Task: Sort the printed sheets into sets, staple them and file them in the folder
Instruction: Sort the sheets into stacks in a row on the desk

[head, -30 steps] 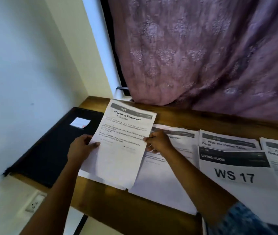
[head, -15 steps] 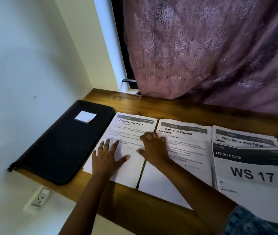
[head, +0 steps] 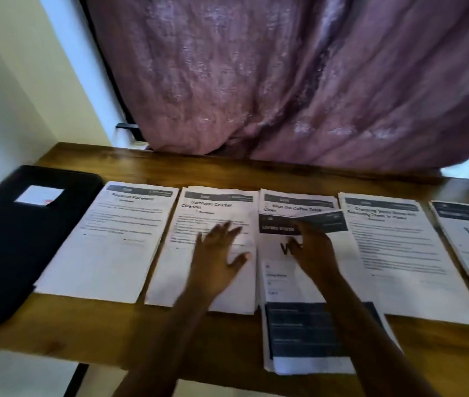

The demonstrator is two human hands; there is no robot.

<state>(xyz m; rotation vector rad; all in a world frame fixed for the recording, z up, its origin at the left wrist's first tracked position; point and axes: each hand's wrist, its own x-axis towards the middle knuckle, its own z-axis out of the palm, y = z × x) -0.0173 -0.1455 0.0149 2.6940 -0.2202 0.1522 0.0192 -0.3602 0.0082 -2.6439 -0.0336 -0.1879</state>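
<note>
A big purple curtain [head: 285, 81] hangs down at the back and its bottom touches the long wooden tabletop [head: 55, 333]. A black folder [head: 4, 247] lies shut at the far left end, with a small white label [head: 40, 195] on top. Beside it, five piles of printed sheets lie in a row. First comes the Placemat Placement pile [head: 107, 253], then the Bathroom Counter Cleaning pile [head: 167, 270], then the middle pile [head: 285, 285] with a dark band on it, then two more piles [head: 399, 253] to the right. The left hand [head: 216, 253] lies flat on the Bathroom Counter Cleaning pile, its fingers [head: 227, 229] spread wide. The right hand [head: 313, 247] is on the middle pile, its fingers [head: 303, 227] up at the dark band, where the top sheet's edge lifts a little. It is too blurry there to tell if those fingers pinch the sheet
</note>
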